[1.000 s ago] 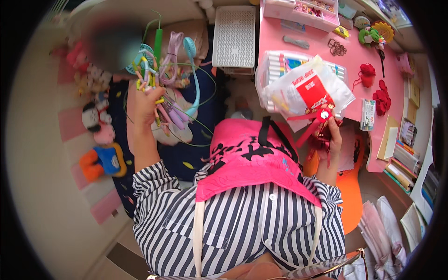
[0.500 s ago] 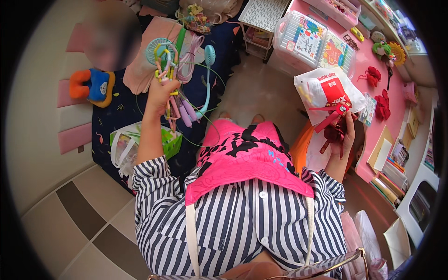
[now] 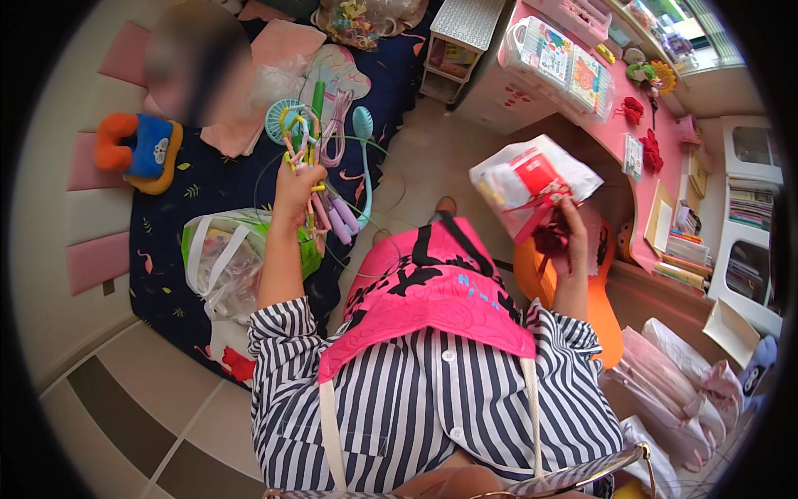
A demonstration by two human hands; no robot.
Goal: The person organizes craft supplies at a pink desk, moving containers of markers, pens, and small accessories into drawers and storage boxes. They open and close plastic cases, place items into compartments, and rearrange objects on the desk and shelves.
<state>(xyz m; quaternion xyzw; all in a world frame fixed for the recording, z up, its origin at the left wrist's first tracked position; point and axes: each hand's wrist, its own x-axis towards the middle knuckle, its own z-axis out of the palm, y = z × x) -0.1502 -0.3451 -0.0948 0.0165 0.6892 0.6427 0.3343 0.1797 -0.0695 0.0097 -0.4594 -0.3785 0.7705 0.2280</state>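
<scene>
My left hand [image 3: 301, 190] is closed around a bundle of pastel jump ropes [image 3: 293, 145] made of short coloured links, with purple handles [image 3: 340, 218] hanging below the fist. Thin green cord loops out from the bundle toward my apron. Around this bundle are a turquoise round slatted piece [image 3: 283, 121], a green stick [image 3: 318, 98], a coiled pinkish cord [image 3: 335, 133] and a light-blue long-handled brush [image 3: 363, 125]; I cannot tell which of these I hold. My right hand [image 3: 570, 254] grips dark red ribbon bows [image 3: 549, 237] together with a white plastic bag [image 3: 500, 164] bearing a red label.
On the left, a navy-covered bed [image 3: 170, 274] holds a green-and-white carrier bag [image 3: 199, 249], a plush toy [image 3: 154, 150] and pink cloth [image 3: 287, 41]. A person [image 3: 199, 62] is at upper left. A pink desk [image 3: 611, 129] carries a marker case [image 3: 553, 66]. An orange chair [image 3: 607, 324] stands at right.
My right hand has come inward, away from the desk, with the bag and bows. The left hand keeps its bundle. The view has shifted, showing more of the shelves and chair.
</scene>
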